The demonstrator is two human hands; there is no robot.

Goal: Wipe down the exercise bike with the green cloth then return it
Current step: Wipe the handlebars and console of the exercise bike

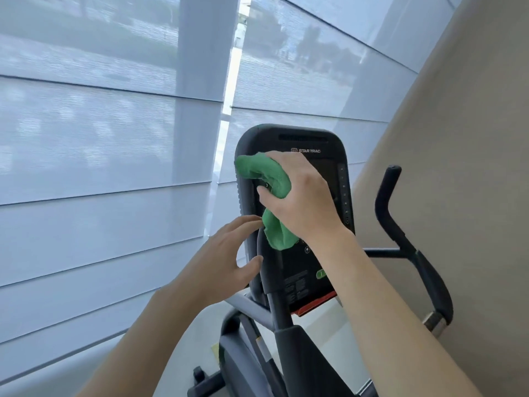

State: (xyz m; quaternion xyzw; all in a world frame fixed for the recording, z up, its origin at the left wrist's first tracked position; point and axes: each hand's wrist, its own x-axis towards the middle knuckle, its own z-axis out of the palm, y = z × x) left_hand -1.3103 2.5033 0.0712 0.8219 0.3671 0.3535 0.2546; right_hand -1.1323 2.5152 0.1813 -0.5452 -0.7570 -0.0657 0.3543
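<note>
Nearest the camera, two bare forearms are raised toward the exercise bike point(282, 325), whose dark post and grey frame are seen rising between them. The left hand point(226, 259) is held open, fingers spread and slightly curled, just beside the left edge of the console point(315, 253); the thumb appears to rest against or very near the dark upright there, though actual contact cannot be confirmed. It is judged to be placed so that the console is steadied — or at least kept within reach — while pressure is applied from the other side.

A little farther on, the right hand point(297, 196) is closed around the green cloth point(266, 173), which is bunched rather than spread flat. One fold is pushed out above the fingers against the upper left of the console face, and a second tail hangs below the palm over the lower buttons. The cloth is gripped in a wad, presumably so that firm pressure can be put on the panel and its raised edge; the wiping step is judged to be in progress, with the return of the cloth not yet done.

To the right, the black handlebar point(400, 233) is seen untouched, set close to a beige wall point(472, 138). Behind everything, pale roller blinds point(100, 138) are drawn over the windows — a narrow bright gap is left between two of them.
</note>
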